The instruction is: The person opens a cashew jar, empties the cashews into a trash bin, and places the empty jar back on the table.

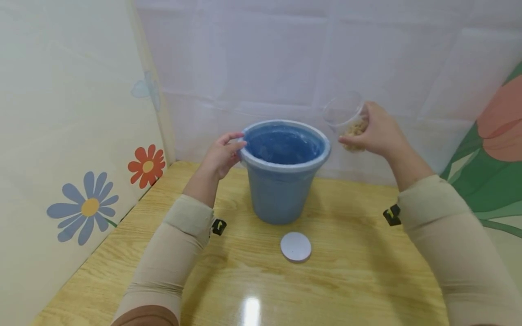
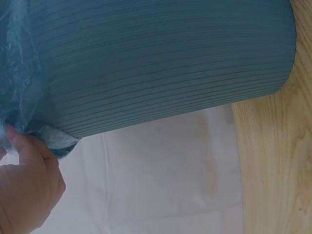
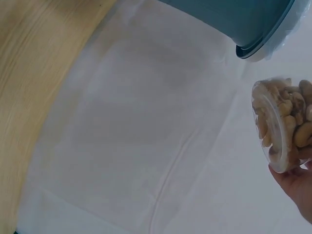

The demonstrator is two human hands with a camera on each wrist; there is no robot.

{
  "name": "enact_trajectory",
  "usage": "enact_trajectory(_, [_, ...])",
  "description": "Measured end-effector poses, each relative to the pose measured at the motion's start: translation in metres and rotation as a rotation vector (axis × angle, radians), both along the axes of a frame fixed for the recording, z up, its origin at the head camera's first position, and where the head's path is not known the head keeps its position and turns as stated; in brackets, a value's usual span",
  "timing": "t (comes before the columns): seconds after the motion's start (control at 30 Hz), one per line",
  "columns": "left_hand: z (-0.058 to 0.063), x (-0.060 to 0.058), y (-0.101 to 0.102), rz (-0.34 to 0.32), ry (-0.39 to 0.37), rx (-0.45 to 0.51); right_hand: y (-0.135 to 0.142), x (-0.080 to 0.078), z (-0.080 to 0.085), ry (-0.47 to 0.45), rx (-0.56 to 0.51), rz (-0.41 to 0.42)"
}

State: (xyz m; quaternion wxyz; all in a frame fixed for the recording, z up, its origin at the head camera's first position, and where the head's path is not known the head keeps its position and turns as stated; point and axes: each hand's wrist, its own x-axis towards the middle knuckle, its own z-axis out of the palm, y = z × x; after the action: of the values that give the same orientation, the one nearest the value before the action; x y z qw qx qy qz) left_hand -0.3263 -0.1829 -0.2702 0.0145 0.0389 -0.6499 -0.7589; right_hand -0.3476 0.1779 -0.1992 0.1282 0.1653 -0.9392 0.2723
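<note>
A blue trash can [image 1: 279, 192] with a pale rim stands upright on the table, and a thin translucent plastic liner [image 2: 22, 63] folds over its edge. At the can's left side, my left hand [image 1: 222, 156] pinches the lined rim between thumb and fingers. My right hand [image 1: 383, 131] grips a clear plastic jar [image 1: 340, 111] by its lower part, right of the can and just above rim height. The jar is lidless and tilted, its mouth toward the upper left. Cashews [image 3: 297, 114] lie in its bottom part.
A round white lid [image 1: 295, 246] lies flat on the wooden table [image 1: 338, 280] in front of the can. White cloth [image 1: 253, 54] hangs behind, with a flower-printed panel [image 1: 77, 113] on the left and a tulip print [image 1: 501, 122] on the right.
</note>
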Motion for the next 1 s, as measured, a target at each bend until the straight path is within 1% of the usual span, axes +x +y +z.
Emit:
enact_trajectory(0.3, [0.000, 0.003, -0.002, 0.012, -0.003, -0.004, -0.013, -0.009, 0.006, 0.076, 0.087, 0.078])
enact_trajectory(0.4, [-0.001, 0.003, -0.003, 0.011, 0.002, 0.008, -0.019, -0.010, 0.008, 0.102, 0.145, 0.089])
enact_trajectory(0.5, [-0.001, 0.004, -0.004, 0.015, 0.007, 0.017, -0.025, -0.012, 0.010, 0.146, 0.214, 0.102])
enact_trajectory(0.63, [-0.001, 0.004, -0.005, 0.020, 0.010, 0.029, -0.032, -0.012, 0.011, 0.185, 0.307, 0.095])
enact_trajectory(0.8, [-0.001, 0.003, -0.004, 0.008, 0.018, 0.039, -0.038, -0.010, 0.013, 0.218, 0.459, 0.049])
enact_trajectory(0.87, [-0.002, 0.003, -0.003, 0.003, 0.018, 0.038, -0.038, -0.009, 0.014, 0.221, 0.500, 0.030])
enact_trajectory(1.0, [-0.002, 0.001, 0.000, 0.006, 0.012, 0.025, -0.039, -0.008, 0.014, 0.236, 0.555, 0.018])
